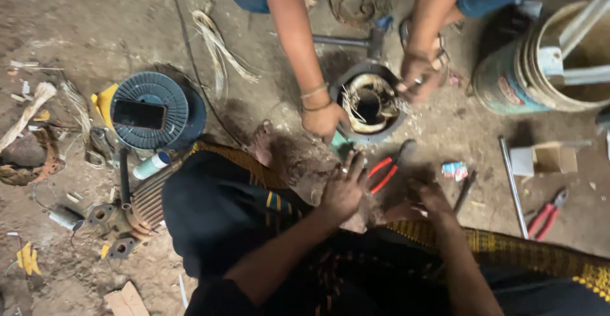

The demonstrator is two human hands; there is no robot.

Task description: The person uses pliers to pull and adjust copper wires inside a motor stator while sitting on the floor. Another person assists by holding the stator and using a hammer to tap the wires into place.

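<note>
My left hand [343, 188] lies with spread fingers on my knee, a ring on one finger, and holds nothing. My right hand [427, 203] is low over the dirt floor in shadow, fingers pointing left; whether it holds anything is unclear. Red-handled pliers [383, 171] lie on the ground between my hands. Just beyond them stands a round motor stator [368, 103] with pale winding wires. A person opposite me has one hand [323, 120] on the stator's near rim and the other hand [416, 74] at its right rim.
A dark wire spool [152, 113] with a phone on top sits at left, with a finned motor housing [136, 208] below it. A hammer [356, 40] lies beyond the stator. At right are a bucket [527, 74], a metal rod [512, 186], a small cardboard box [549, 158] and second red pliers [549, 212].
</note>
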